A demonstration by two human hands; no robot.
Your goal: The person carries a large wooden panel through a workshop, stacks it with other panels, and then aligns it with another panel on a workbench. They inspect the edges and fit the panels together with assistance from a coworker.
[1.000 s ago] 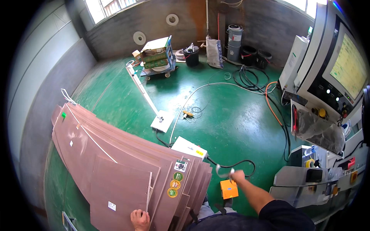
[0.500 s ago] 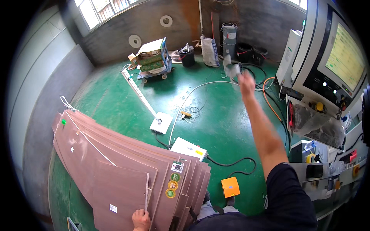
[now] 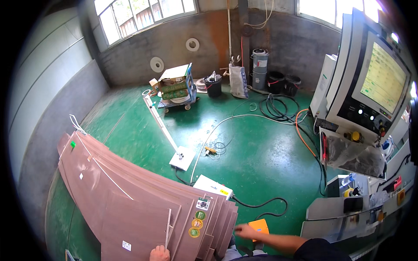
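My left hand [image 3: 160, 254] is at the lower edge, its fingers curled over the edge of a smaller brown panel [image 3: 135, 224]. That panel lies on a stack of larger brown boards [image 3: 185, 217]. A narrow strip [image 3: 168, 230] runs along the panel's edge just above my fingers. My right hand [image 3: 245, 231] is low, beside the right end of the stack and in front of an orange box [image 3: 260, 226]. Its fingers look slightly apart and nothing shows in them, though they are a little blurred.
A white box [image 3: 211, 186] with a cable stands beyond the stack, near a white pole stand [image 3: 163, 126]. Hoses [image 3: 278, 108] lie coiled on the green floor [image 3: 248, 148]. A machine console [image 3: 370, 87] and a cluttered ledge [image 3: 344, 213] border the right. Buckets [image 3: 275, 82] line the wall.
My right hand has come down from far out at the upper right to beside the stack. The blurred greyish thing at that hand no longer shows there. My left hand stays on the panel.
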